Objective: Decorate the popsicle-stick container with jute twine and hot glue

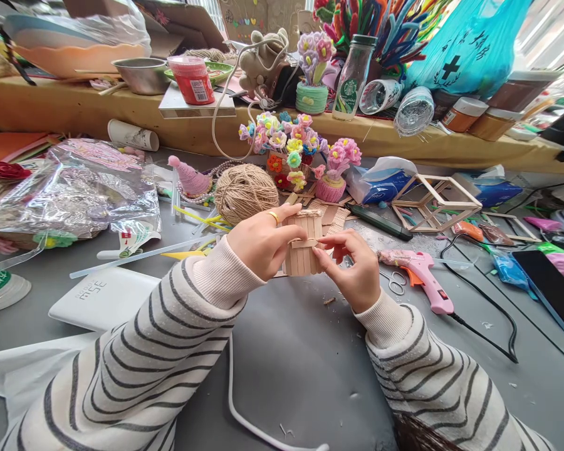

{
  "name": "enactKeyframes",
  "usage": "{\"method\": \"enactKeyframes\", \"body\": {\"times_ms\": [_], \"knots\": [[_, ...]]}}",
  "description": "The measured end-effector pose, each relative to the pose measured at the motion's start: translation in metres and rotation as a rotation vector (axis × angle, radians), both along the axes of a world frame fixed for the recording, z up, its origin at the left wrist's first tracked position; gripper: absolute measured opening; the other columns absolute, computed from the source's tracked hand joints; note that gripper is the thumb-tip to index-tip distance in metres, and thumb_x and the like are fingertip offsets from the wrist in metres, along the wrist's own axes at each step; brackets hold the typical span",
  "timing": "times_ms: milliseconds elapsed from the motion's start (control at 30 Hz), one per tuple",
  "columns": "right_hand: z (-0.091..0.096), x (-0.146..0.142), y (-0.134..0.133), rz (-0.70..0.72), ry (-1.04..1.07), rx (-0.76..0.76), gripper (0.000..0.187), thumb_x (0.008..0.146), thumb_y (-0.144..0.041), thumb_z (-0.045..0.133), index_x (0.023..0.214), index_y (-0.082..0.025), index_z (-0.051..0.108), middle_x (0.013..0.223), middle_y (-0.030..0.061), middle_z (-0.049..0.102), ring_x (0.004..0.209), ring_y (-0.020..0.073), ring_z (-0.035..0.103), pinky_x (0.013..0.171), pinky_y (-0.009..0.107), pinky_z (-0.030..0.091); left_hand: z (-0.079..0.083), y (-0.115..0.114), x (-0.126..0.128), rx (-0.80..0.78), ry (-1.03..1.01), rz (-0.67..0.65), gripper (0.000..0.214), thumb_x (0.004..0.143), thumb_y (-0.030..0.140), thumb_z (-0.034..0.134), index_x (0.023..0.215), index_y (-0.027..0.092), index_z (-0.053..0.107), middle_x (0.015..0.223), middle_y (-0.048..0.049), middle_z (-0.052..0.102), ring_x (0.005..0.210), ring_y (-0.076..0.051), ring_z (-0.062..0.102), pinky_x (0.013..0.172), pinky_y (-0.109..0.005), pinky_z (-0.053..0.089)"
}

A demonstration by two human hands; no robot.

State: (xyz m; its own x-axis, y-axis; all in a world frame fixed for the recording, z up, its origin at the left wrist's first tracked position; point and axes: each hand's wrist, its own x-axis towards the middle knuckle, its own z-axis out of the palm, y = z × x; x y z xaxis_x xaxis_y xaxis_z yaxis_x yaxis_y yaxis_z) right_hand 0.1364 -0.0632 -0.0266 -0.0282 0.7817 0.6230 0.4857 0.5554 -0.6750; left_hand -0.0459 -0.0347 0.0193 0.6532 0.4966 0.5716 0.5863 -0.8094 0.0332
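Note:
A small panel of upright wooden craft sticks (303,259) is held up above the grey table. A thin strip runs across its middle, and twine-like trim lies along its top edge. My left hand (262,241), with a ring on one finger, grips the panel from the left side and top. Thumb and index finger of my right hand (353,263) pinch the right end of the cross strip. Behind the panel sit a ball of jute twine (245,193) and more stick pieces (331,216). My fingers partly hide the panel's left edge.
A pink glue gun (425,275) with a black cord lies right of my hand, beside small scissors (395,282). A white power bank (103,297) rests at left. Behind stand pipe-cleaner flowers (289,144), a wooden stick frame (437,200) and a glass bottle (353,81).

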Motion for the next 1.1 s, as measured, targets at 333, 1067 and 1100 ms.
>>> {"method": "enactKeyframes", "body": {"times_ms": [333,1067,1100], "knots": [[0.0003,0.0003,0.0005,-0.005,-0.011,0.009,0.008,0.075,-0.017,0.062,0.082,-0.017,0.060,0.070,0.0001,0.055,0.053,0.0088,0.044,0.052,0.025,0.042,0.0015,-0.0019,0.0033,-0.038,0.003,-0.026,0.033,0.077,0.011,0.040,0.093,0.013,0.069,0.117,-0.0216,0.058,0.107,-0.030,0.059,0.084,-0.040,0.052],[0.0049,0.0055,0.0022,0.045,-0.040,-0.032,0.006,0.079,-0.018,0.056,0.082,-0.018,0.061,0.074,0.0008,0.056,0.056,0.0088,0.047,0.055,0.024,0.043,-0.0008,-0.0034,0.0045,-0.030,-0.036,0.015,0.028,0.076,0.012,0.043,0.089,0.013,0.068,0.115,-0.0213,0.060,0.105,-0.028,0.060,0.084,-0.040,0.052],[0.0047,0.0058,0.0023,0.046,-0.037,-0.032,0.006,0.080,-0.018,0.055,0.081,-0.018,0.061,0.075,0.0010,0.057,0.057,0.0090,0.048,0.054,0.023,0.043,-0.0005,-0.0036,0.0047,-0.024,-0.034,0.017,0.027,0.077,0.012,0.043,0.089,0.013,0.067,0.114,-0.0209,0.061,0.105,-0.028,0.060,0.084,-0.039,0.052]]}}
